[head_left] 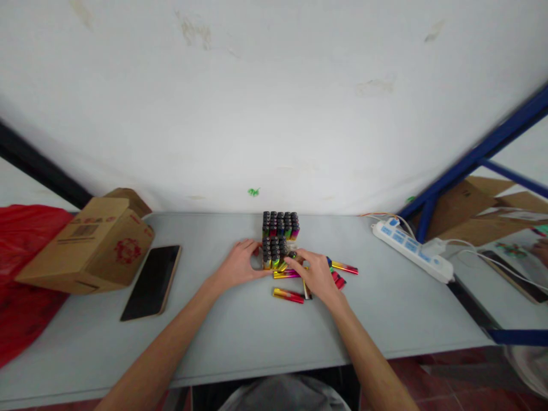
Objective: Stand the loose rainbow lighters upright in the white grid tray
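Lighter block (281,224): dozens of lighters standing upright in close rows on the desk (214,225), black tops up.
Left hand (238,264): at the block's left side, thumb and fingers parted around its near corner.
Right hand (314,271): at the block's near right, fingers bent beside a tilted lighter (282,266); whether they grasp it, I cannot tell.
Loose lighters: a gold-and-red lighter (288,295) lies in front of the block; a yellow-and-red lighter (345,267) lies to its right.
Phone (152,282): flat, left of the block.
Carton (98,242): farther left of the block.
Power strip (411,251): well right of the block.
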The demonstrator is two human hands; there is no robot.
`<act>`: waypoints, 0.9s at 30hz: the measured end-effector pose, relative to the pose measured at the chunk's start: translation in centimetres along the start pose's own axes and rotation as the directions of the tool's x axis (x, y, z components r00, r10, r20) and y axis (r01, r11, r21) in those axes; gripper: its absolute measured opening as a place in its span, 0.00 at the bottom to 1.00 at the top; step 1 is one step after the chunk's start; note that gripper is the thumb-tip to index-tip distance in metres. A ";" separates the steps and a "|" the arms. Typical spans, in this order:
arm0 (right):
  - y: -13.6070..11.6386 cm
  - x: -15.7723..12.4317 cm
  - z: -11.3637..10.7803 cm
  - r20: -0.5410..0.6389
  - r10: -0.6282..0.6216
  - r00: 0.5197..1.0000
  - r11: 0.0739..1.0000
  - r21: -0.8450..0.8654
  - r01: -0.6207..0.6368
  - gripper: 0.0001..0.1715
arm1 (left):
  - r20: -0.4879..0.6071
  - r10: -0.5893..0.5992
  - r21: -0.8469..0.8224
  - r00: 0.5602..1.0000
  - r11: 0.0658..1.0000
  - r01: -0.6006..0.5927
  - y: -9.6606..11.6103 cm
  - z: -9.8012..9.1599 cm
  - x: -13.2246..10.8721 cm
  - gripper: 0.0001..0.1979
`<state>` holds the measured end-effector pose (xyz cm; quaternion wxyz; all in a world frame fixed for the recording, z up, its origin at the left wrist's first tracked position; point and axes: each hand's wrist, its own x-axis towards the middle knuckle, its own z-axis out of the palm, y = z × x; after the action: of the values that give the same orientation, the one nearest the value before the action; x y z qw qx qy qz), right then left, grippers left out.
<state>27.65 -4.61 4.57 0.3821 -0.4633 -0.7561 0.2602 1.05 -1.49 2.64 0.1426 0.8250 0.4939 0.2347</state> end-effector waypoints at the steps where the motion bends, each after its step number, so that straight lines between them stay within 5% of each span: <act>1: 0.2 0.0 0.2 0.009 -0.016 1.000 1.000 -0.020 0.016 0.26 | 0.004 -0.001 0.000 1.000 1.000 0.001 0.0 0.0 0.0 0.28; 13: 0.4 0.0 0.3 0.159 -0.126 0.979 0.956 -0.243 0.163 0.11 | -0.005 -0.001 -0.020 1.000 1.000 0.001 -0.9 0.0 0.3 0.26; 27: 0.0 1.9 -1.5 0.292 -0.078 0.953 0.920 -0.347 0.182 0.11 | -0.030 0.013 -0.052 0.999 0.999 -0.015 -1.3 0.1 0.6 0.31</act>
<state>28.32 -2.87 6.04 0.1969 -0.4350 -0.8660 0.1484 0.35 -0.36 2.13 0.1552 0.8208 0.4840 0.2608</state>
